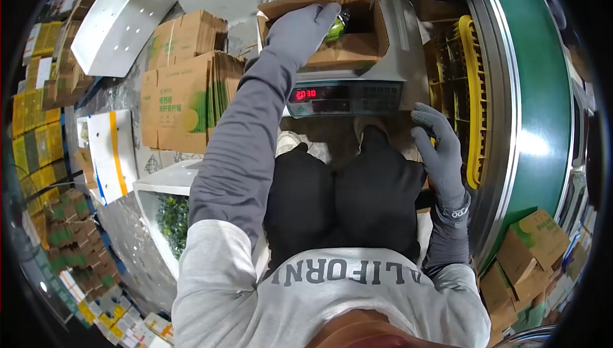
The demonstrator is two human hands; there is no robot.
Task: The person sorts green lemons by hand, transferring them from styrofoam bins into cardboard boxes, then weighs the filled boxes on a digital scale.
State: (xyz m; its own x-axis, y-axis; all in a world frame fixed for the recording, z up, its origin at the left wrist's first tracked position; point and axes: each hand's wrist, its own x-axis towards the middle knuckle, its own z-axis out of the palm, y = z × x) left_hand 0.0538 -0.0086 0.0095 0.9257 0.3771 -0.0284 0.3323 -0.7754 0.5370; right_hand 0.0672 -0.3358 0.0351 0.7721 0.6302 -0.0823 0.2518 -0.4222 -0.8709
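My left hand, in a grey glove, reaches into an open cardboard box. Its fingers close on a green fruit that looks like a lime in shiny clear wrap; part of it is behind the hand. The box stands on a digital scale, whose red display appears to read 2.030. My right hand, also gloved in grey, hovers beside my right knee, to the right of the scale. Its fingers are bent but apart, with nothing visible between them.
Folded cardboard cartons are stacked at left, near a white foam box. Another foam box by my left arm holds dark green contents. A yellow crate and green conveyor belt run along the right.
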